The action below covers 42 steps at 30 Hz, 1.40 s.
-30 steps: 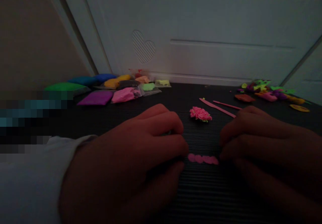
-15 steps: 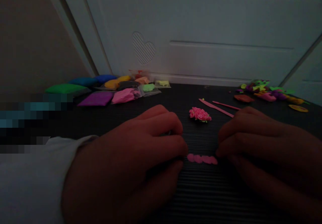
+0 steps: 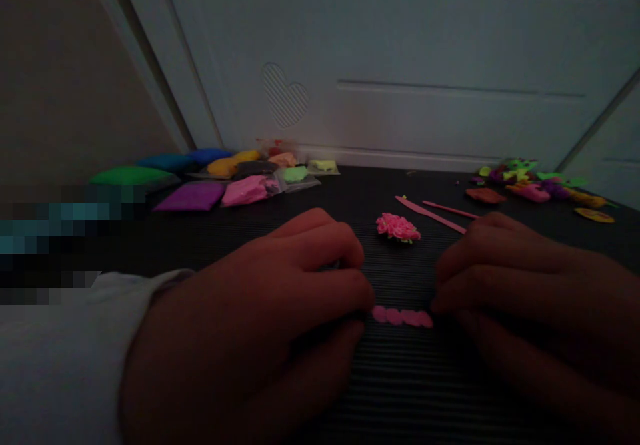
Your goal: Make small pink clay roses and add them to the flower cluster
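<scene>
A short row of overlapping flat pink clay discs (image 3: 403, 316) lies across the dark ribbed tabletop between my hands. My left hand (image 3: 280, 305) is curled, with its index finger and thumb closed at the row's left end. At the right end, the bent fingers of my right hand (image 3: 520, 292) come together on the last disc; their tips are partly in shadow. Behind the row sits a cluster of small pink clay roses (image 3: 397, 228) with green leaf tips. Two pink modelling tools, a flat clay knife (image 3: 430, 214) and a thinner stick (image 3: 450, 209), lie beyond my right hand.
Bags of coloured clay, among them green (image 3: 134, 176), purple (image 3: 193, 196) and pink (image 3: 249, 190), lie at the back left. Colourful clay pieces (image 3: 533, 185) are heaped at the back right, near a reddish-brown piece (image 3: 485, 195). A white panelled door (image 3: 400, 52) stands behind.
Almost nothing differs. My right hand has shifted very slightly to the right; my left hand and the row of discs stay in place.
</scene>
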### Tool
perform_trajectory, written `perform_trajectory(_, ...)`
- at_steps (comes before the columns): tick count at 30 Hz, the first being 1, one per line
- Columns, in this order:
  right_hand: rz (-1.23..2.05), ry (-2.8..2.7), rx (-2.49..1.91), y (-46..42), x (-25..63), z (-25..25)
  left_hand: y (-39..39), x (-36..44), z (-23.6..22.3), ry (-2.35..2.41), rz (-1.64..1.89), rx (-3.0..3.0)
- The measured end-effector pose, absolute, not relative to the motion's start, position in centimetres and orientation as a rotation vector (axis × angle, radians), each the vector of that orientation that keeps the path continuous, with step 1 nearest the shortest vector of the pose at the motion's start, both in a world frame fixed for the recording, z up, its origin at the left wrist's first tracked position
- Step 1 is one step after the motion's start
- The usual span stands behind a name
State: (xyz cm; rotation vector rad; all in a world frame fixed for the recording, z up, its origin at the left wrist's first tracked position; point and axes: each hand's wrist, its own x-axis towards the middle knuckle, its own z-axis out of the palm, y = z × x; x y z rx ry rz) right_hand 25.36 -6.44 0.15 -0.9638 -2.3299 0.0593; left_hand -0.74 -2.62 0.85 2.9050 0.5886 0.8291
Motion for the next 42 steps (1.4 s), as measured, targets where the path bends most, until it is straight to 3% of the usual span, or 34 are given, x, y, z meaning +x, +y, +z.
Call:
perform_trajectory(22, 0.068, -2.3, -1.075, -4.7, 26.3, 1.2, -2.6, -0.7, 1.1, 0.575, 0.784, 2.862)
perform_trajectory(42, 0.091, -2.491, -0.834, -3.8, 27.7, 0.8, -2.8, -0.8, 0.9, 0.658, 0.806, 2.89)
